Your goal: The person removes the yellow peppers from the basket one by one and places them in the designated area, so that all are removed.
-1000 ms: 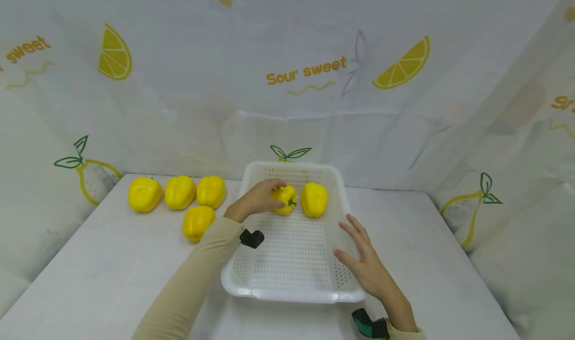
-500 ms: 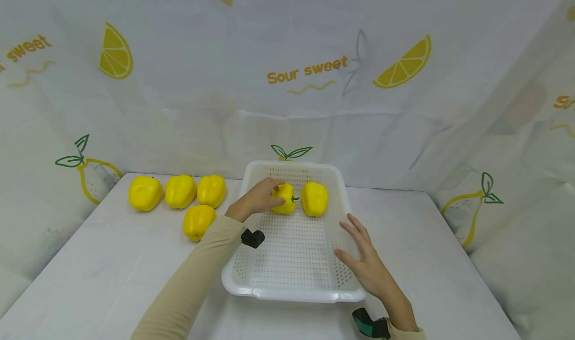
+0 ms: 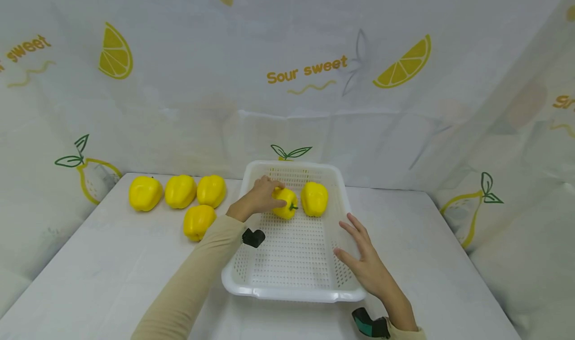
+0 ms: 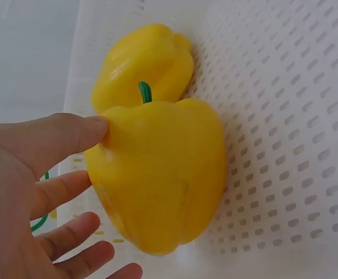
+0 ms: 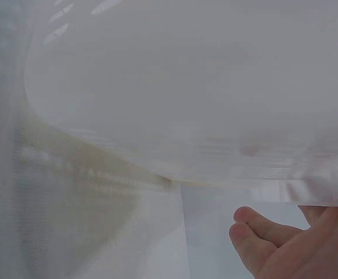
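In the head view, my left hand reaches into a white perforated plastic basket and touches a yellow bell pepper with a green stem. The left wrist view shows the thumb and index finger against one side of this bell pepper, the other fingers spread apart beside it. Just to its right in the basket lies a second yellow bell pepper. My right hand is at the basket's right rim, fingers extended and spread. The right wrist view has the right hand low, partly hidden by the basket.
Several more yellow bell peppers, among them a front one and a far-left one, sit on the white table left of the basket. A lemon-print curtain hangs behind and along the sides.
The bell pepper at my left hand shifts slightly away, then back toward me, and its stem turns to point lower. My right hand and the basket stay put.
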Available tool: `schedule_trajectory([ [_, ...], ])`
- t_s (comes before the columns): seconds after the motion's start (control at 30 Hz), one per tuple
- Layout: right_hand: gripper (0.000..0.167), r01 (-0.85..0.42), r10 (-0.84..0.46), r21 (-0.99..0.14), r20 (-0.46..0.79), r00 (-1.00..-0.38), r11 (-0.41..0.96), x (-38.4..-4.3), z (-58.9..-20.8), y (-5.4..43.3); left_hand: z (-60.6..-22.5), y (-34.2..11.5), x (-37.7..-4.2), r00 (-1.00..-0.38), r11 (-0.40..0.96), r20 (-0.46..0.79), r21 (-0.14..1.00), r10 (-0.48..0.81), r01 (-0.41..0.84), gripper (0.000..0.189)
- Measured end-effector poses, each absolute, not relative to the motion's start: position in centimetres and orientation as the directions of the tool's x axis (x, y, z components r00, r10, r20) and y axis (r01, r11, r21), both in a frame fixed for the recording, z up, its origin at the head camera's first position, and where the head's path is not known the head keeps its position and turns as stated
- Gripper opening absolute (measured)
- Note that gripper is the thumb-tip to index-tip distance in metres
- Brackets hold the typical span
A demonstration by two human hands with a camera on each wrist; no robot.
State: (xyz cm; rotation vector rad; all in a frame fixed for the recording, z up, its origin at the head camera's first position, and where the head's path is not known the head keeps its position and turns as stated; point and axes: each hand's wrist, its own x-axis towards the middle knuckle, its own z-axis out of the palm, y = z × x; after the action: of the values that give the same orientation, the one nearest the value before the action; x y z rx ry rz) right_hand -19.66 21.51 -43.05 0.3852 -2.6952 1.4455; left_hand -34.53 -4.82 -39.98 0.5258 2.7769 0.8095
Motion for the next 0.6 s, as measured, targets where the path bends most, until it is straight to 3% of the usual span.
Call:
schedule_trajectory([
  [0.23, 0.063, -0.235, -0.191, -0.824, 0.157, -0.969, 0.516, -19.61, -43.10, 21.55, -40.31, -4.87, -34.66, -0.903, 0.752, -0.117, 0.603, 0.413, 0.266, 0.053],
  [0.6, 0.063, -0.230, -0.191, -0.828, 0.152, -0.970, 0.511, -19.66, -43.26, 21.65, -40.65, -4.83, -34.68, -0.870, 0.780, -0.148, 0.531, 0.469, 0.330, 0.051],
])
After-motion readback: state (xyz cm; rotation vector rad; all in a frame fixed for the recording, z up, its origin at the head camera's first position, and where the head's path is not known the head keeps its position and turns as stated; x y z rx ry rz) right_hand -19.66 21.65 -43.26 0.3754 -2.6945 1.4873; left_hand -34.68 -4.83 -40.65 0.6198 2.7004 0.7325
